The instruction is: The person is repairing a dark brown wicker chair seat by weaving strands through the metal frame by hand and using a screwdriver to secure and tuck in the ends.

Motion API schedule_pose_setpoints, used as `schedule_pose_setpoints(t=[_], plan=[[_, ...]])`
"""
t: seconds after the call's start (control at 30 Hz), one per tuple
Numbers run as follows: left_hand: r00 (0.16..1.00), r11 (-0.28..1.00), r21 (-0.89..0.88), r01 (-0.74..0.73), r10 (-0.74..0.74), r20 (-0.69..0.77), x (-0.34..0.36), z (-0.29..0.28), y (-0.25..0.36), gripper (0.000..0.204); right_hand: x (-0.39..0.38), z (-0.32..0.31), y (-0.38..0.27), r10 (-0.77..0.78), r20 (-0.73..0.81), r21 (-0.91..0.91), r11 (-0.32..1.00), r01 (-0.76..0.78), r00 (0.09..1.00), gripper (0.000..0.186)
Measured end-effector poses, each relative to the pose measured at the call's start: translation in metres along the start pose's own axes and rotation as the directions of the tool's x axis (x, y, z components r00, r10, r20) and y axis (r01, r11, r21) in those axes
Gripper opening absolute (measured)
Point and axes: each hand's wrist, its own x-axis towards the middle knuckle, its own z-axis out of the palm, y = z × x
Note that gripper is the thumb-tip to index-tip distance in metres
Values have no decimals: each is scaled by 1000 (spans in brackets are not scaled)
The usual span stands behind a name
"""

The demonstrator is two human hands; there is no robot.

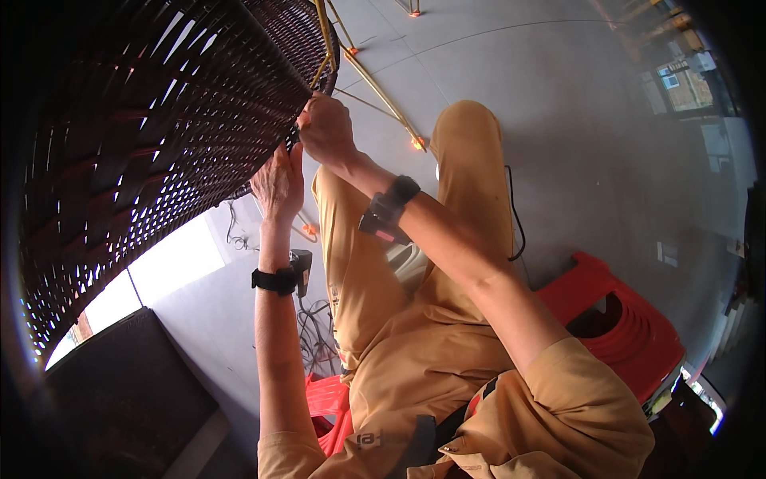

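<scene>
Two bare hands at the edge of a large, curved, dark brown wicker shell [199,120], up at the left of the view. Woven already over nearly all the visible surface, judging by the close strands with slits of light between; perhaps unfinished along the edge, but impossible to judge how much from here. With the right hand [327,132], curled tight into a near-fist, seemingly pinching rim or strand, unclear which. With the left hand [278,185], held flatter just below, touching the weave, fingertips hidden; impossible to tell whether gripping. Nearby, a slender gold-coloured metal frame [381,97].
</scene>
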Motion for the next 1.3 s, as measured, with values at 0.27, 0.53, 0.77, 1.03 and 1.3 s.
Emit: schedule_pose_setpoints(t=[0.27, 0.53, 0.77, 1.03, 1.3], plan=[[999, 998, -41, 38, -37, 30, -4, -2, 1, 35, -8, 11, -7, 38, -73, 64, 997, -33, 997, 7], [1000, 1000, -16, 25, -25, -3, 0, -4, 5, 35, -19, 12, 6, 31, -164, 252, 968, 12, 986, 9], [994, 991, -86, 100, -97, 44, 0, -1, -3, 36, -14, -14, -2, 321, 152, 648, 682, -340, 935, 14], [993, 982, -151, 114, -106, 57, 1, 1, 0, 39, 1, -26, 4, 349, 258, 721, 551, -420, 901, 12], [991, 996, -84, 40, -50, -124, -2, 6, 3, 33, 6, -31, 10, 332, 228, 666, 633, -396, 915, 13]])
